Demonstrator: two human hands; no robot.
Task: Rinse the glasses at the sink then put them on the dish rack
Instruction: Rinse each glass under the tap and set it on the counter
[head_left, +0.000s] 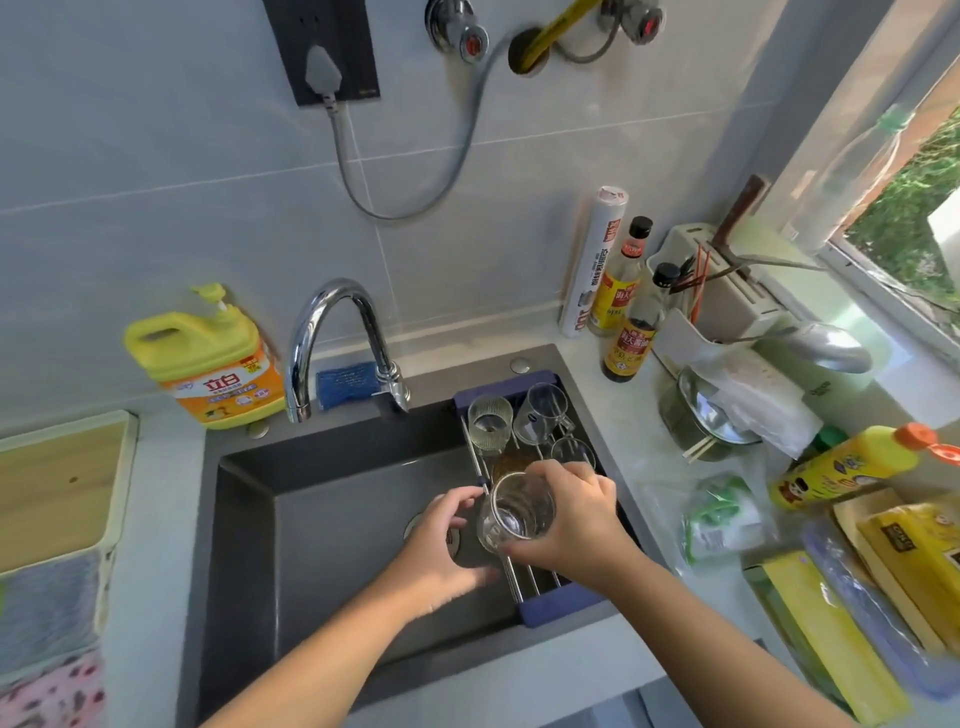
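Head view: a clear drinking glass (514, 512) held in both my grips, just below the middle of the frame.

My right grip (576, 525) wraps the glass from the right, fingers curled over its rim. My left grip (441, 540) curls against its left side, fingertips touching it. The glass is tilted with its mouth up towards me, above the left edge of the blue-ended metal-bar dish rack (550, 608), which spans the right part of the dark grey sink (322, 519). Further up the frame, a ribbed glass (490, 423), a clear handled mug (543, 415) and another clear glass (574, 452) stand on the rack. The curved chrome tap (332, 338) rises at upper left of the sink.
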